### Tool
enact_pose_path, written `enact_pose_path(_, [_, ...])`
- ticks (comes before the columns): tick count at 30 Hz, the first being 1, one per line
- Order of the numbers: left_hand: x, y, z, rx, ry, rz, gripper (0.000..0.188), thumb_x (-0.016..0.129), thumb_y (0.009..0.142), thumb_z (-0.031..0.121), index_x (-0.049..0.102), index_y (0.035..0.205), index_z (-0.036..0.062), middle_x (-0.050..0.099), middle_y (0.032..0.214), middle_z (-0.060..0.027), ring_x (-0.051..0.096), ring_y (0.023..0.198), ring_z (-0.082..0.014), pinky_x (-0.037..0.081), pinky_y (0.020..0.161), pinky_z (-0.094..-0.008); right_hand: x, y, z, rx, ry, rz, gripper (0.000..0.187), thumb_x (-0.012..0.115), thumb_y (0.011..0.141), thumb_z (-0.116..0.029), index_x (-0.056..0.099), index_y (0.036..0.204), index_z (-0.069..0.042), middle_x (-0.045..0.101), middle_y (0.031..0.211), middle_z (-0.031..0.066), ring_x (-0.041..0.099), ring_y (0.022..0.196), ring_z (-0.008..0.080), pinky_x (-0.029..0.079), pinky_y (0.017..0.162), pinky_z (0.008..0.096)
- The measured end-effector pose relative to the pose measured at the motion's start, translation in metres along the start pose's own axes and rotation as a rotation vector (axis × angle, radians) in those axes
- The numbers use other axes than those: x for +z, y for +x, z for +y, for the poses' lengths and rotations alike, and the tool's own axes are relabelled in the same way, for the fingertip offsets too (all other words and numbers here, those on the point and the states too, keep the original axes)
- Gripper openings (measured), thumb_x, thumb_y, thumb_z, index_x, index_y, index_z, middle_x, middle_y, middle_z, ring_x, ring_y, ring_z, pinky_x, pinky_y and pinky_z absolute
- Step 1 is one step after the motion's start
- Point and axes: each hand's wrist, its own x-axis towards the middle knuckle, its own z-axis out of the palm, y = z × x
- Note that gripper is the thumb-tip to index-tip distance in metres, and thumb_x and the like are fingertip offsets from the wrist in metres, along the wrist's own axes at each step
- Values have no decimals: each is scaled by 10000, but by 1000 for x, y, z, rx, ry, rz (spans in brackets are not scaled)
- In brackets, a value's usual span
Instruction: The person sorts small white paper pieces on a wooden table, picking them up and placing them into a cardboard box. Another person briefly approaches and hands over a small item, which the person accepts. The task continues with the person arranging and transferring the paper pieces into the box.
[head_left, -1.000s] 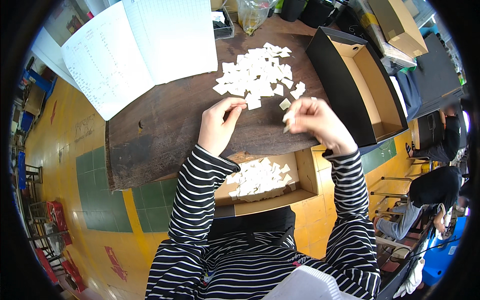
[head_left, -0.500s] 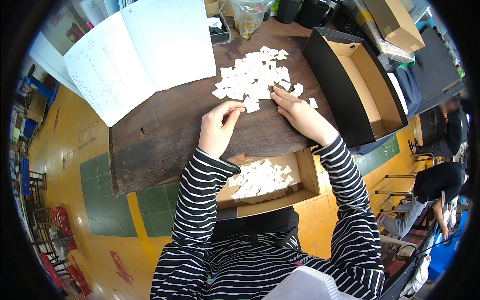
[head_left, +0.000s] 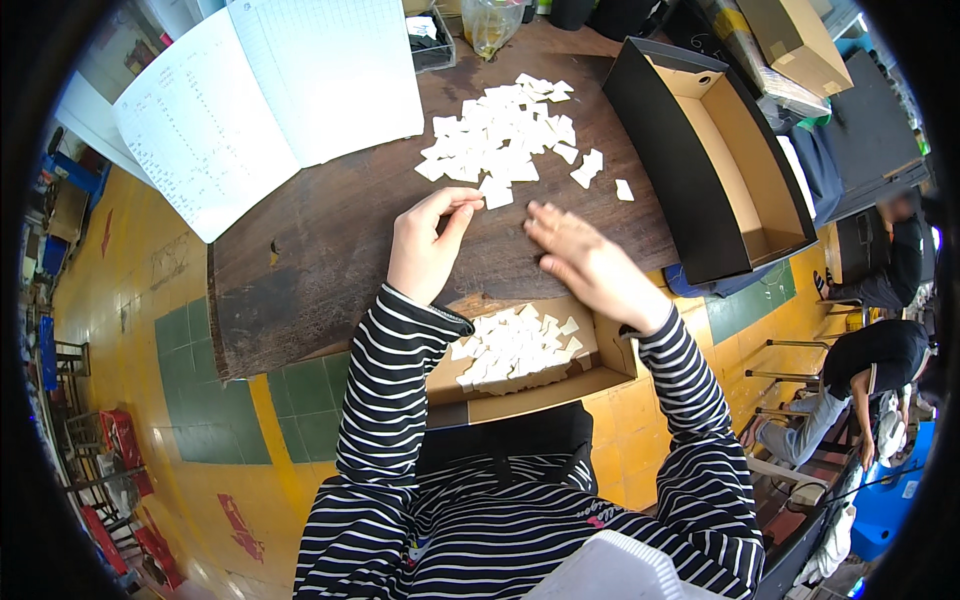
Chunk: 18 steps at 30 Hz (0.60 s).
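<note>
Right hand (head_left: pixel 592 262) has drawn back from the small, flat, angular white pieces (head_left: pixel 503 130), its grip apart. Left hand (head_left: pixel 424 245) has its grip pinched together beside them.

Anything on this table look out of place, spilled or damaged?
Only minor things: one white piece lies alone, right of the main heap and near the black box, so it looks strayed. The brown tabletop looks scuffed toward its near edge.
</note>
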Motion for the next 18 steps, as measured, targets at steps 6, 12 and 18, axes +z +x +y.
enact_pose_path(6, [1,-1,2,21,12,-1,156,616,974,46,697,1092,-17,755,984,-117,727,913,-171,546,820,-276,0,-32,-36,-167,342,-222,432,586,981,-192,576,1383,-36,505,1501,118,441,1418,306,335,1198,453])
enact_pose_path(12, [0,0,5,-11,-2,-16,159,605,975,33,689,1097,-24,755,975,-113,721,920,-158,540,834,-269,-32,-9,-1,35,208,171,338,675,907,-89,652,1230,6,656,1271,194,629,1203,336,493,1031,388])
enact_pose_path(18, [0,2,5,-43,-5,-1,157,611,977,38,689,1096,-28,757,963,-109,723,921,-153,542,824,-270,-27,41,57,275,-190,443,379,705,881,-160,664,1221,2,657,1225,246,684,1042,376,546,924,410])
